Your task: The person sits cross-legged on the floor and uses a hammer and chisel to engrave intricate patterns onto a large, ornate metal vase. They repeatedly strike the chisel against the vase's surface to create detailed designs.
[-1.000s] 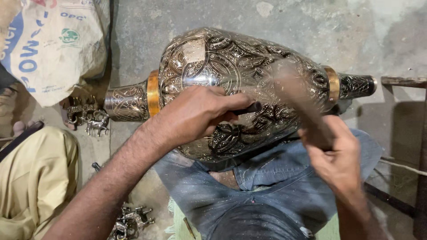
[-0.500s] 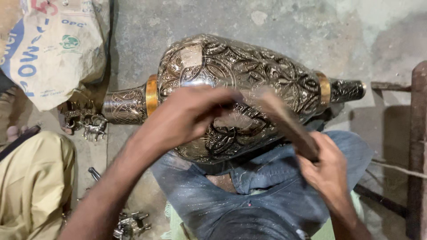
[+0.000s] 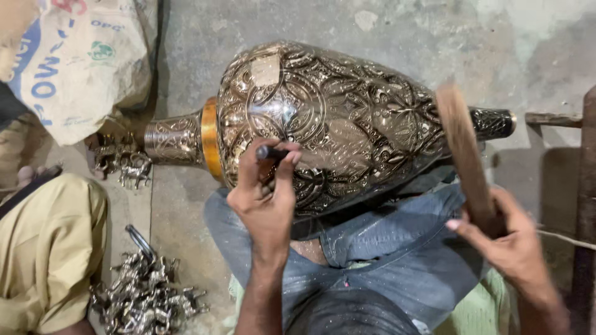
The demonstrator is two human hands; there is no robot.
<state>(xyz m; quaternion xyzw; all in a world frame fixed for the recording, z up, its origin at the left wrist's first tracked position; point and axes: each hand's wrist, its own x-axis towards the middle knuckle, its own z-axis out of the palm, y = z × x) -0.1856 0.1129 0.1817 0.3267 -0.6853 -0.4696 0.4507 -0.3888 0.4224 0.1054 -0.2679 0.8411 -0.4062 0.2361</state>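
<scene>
A large engraved metal vase [image 3: 347,118] lies on its side across my lap, with a brass band [image 3: 210,138] at its neck on the left. My left hand [image 3: 264,198] grips a small dark chisel [image 3: 268,151] and presses its tip against the vase's lower belly. My right hand [image 3: 506,239] holds a flat wooden mallet stick [image 3: 462,152], raised upright beside the vase's right end. The stick is apart from the chisel.
A printed sack [image 3: 74,62] leans at the top left. A person in yellow clothes [image 3: 43,242] sits at the left. Small metal castings [image 3: 146,298] lie piled on the concrete floor, and more castings [image 3: 121,161] lie by the vase's neck. A wooden post [image 3: 586,205] stands at the right.
My left hand slid down off the vase's belly and now shows the chisel. My right hand swung the wooden stick from across the vase up and out to the right.
</scene>
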